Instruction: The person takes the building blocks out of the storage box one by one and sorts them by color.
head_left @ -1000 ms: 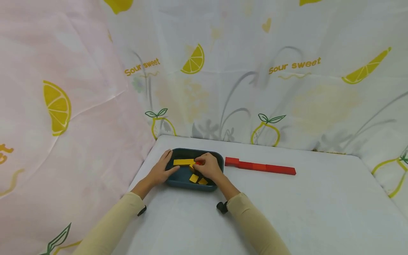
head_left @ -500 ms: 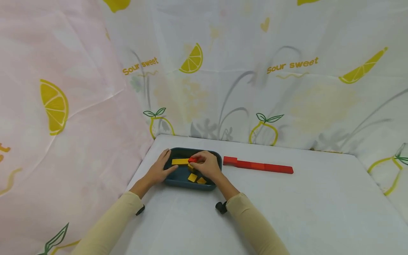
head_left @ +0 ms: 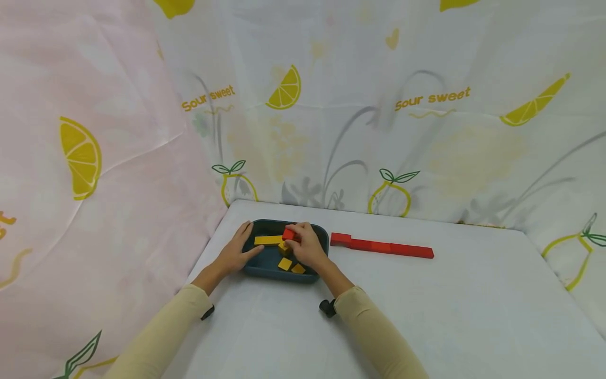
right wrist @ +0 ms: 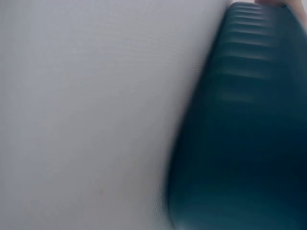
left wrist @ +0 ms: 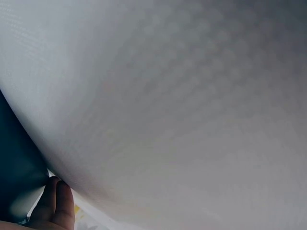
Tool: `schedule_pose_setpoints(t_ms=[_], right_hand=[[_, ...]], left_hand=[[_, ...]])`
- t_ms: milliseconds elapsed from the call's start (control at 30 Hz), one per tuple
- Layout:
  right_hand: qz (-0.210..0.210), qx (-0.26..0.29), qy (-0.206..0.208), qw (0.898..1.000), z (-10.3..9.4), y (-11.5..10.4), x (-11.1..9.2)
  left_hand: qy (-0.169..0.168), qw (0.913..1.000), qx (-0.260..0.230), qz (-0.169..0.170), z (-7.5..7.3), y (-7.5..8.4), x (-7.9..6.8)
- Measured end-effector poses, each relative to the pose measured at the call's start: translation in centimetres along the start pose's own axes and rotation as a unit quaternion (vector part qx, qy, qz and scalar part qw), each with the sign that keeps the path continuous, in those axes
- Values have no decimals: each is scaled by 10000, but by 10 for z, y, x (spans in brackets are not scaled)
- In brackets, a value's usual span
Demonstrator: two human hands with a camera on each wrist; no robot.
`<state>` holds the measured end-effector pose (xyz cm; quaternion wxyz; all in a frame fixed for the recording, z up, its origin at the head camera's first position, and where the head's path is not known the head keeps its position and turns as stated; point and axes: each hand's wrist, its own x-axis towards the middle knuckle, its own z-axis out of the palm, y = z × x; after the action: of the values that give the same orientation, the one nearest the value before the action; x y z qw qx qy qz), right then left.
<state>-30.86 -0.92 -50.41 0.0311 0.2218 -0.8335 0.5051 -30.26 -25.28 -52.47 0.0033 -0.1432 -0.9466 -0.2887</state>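
White table (head_left: pixel 426 305): right hand (head_left: pixel 307 246) pinches 1 red block (head_left: pixel 287 235); left hand (head_left: pixel 235 253), thumb apart, touches tray (head_left: pixel 281 275).

One left hand (head_left: pixel 235 255) and one right hand (head_left: pixel 309 247) are in view, with two beige sleeves (head_left: pixel 381 337), one table (head_left: pixel 265 326) and one teal tray (head_left: pixel 279 273). The tray has one long yellow bar (head_left: pixel 268 240) and at least three small yellow blocks (head_left: pixel 285 263). One gripped red block (head_left: pixel 288 235) is countable; the row of red blocks (head_left: pixel 411 250) shows about four segments, its seams too faint for certainty.
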Motion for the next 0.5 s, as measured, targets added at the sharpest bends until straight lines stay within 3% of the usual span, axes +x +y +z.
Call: schedule_pose_setpoints(t_ms=[333,500], right_hand=[[-603,12,-206,9980,0,2,1],[-550,35,-377,9978,1,3,-1]], left_hand=[[27,10000,-22,32,-2,1,0],[55,10000,-35,40,-1,3,-3]])
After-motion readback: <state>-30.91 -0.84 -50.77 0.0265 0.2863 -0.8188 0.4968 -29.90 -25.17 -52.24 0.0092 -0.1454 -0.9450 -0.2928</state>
